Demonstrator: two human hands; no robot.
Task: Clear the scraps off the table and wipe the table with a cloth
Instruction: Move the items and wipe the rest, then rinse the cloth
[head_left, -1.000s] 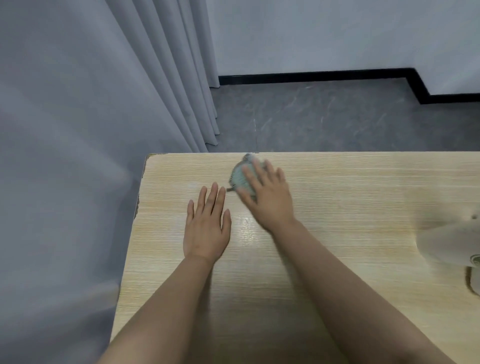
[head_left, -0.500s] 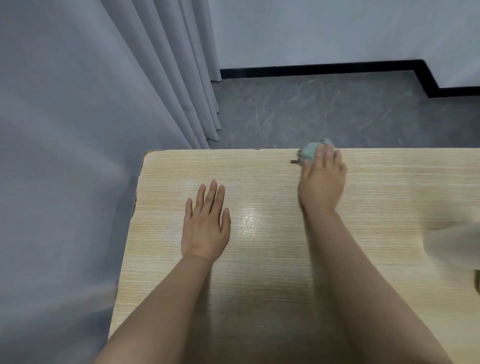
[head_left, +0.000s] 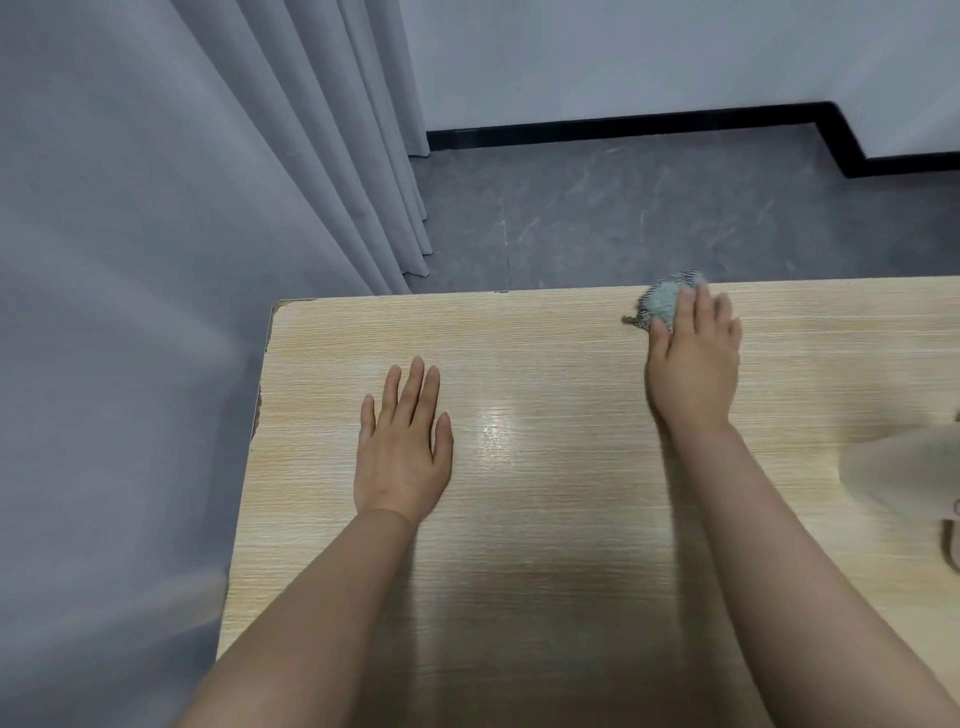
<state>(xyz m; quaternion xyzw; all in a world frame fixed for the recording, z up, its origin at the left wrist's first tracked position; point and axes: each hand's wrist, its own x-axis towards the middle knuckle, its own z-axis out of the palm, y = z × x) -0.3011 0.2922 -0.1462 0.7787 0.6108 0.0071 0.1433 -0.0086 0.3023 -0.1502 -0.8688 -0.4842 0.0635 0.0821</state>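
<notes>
- Step in hand, as I read it: wiping w/ the cloth; no scraps visible on the table in this view, so clearing looks done.
- Right hand at approx 1 o'clock of frame, near the far table edge. It presses the bunched cloth down; fingers lie over it fairly straight and close together, not pinching. Tips are blurred, so exact curl is hard to call.
- Cloth is under and just beyond those fingers, poking out toward 11–12 o'clock of the hand, touching the table right at the far edge.
- Left hand at approx 9 o'clock of the right one, well apart; flat on the table, palm down, fingers straight and slightly spread, holding nothing. Prob. bracing.
- To do it well: keep palm weight on the cloth, run overlapping passes along the grain, don't let the wad slip off the far edge.
- Work back toward the near edge; lift the left hand to wipe beneath.
- Blurred pale object at 3 o'clock; can't tell what. Wipe around it.
</notes>
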